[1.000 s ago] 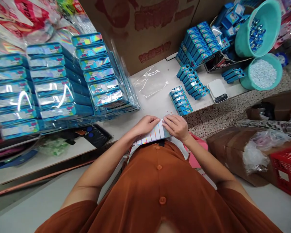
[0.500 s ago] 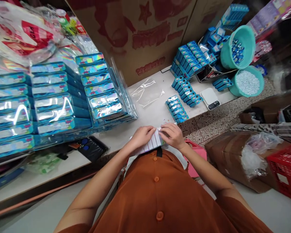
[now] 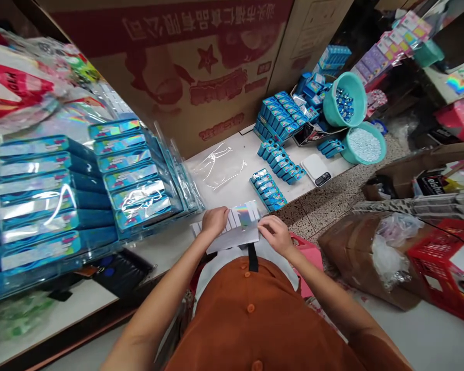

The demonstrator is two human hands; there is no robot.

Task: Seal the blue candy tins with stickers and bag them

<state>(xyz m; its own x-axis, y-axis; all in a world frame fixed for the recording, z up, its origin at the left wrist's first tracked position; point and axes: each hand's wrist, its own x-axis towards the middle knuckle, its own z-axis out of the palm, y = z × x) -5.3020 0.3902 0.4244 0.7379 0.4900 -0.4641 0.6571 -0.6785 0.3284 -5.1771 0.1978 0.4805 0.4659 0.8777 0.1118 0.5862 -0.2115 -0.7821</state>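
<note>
A flat white card (image 3: 232,239) with printed stripes and a shiny rainbow patch lies at the table's front edge, close to my waist. My left hand (image 3: 215,221) is closed over its left part, thumb and fingers pressed on the upper side. At the card's right edge my right hand (image 3: 276,234) has its fingertips pinched together on the border. Just beyond the card stands a short row of small blue boxes (image 3: 268,189). A clear plastic sheet (image 3: 220,167) lies flat on the white table (image 3: 239,154) behind it.
Plastic-wrapped blue packs (image 3: 38,196) are stacked at left. A large brown carton (image 3: 170,103) stands behind. To the right are more blue boxes (image 3: 280,116), a white scale (image 3: 315,169), a teal bucket of blue wrapped pieces (image 3: 361,95), a teal tub of white pellets (image 3: 381,147) and a red crate (image 3: 441,263).
The card now lies flatter, with more of its face showing. My right hand has moved off its top to the right edge; my left stays on it. The view has shifted leftward on the table.
</note>
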